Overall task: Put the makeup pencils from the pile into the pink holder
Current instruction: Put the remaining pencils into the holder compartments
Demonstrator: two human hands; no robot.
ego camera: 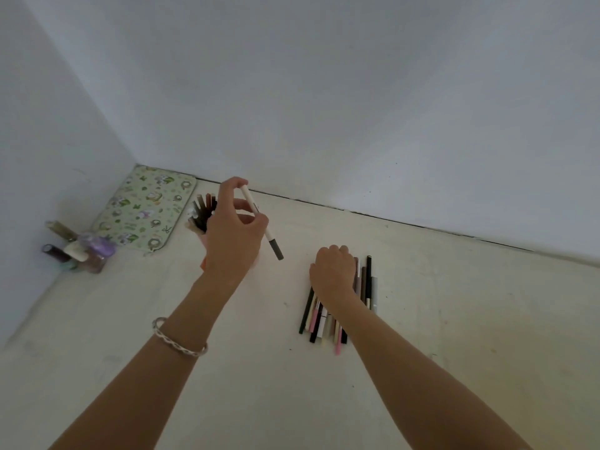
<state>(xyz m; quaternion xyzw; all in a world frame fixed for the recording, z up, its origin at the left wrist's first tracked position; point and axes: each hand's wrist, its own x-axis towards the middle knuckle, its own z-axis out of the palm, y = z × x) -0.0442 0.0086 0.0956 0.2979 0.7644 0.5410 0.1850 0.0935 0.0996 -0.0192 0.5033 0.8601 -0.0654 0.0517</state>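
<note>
Most of the pink holder (203, 264) is hidden behind the left grip (235, 237); only a strip of its wall shows beside the wrist. That grip also covers the middle of the white pencil (248, 198) it pinches. Right of the holder, the right grip (334, 271) covers the middle of the pile (314, 321), fingertips tucked out of sight, so whether they pinch anything cannot be told. Left of the holder, the small bottles (94, 254) are blurred. Both forearms run off the bottom edge.
</note>
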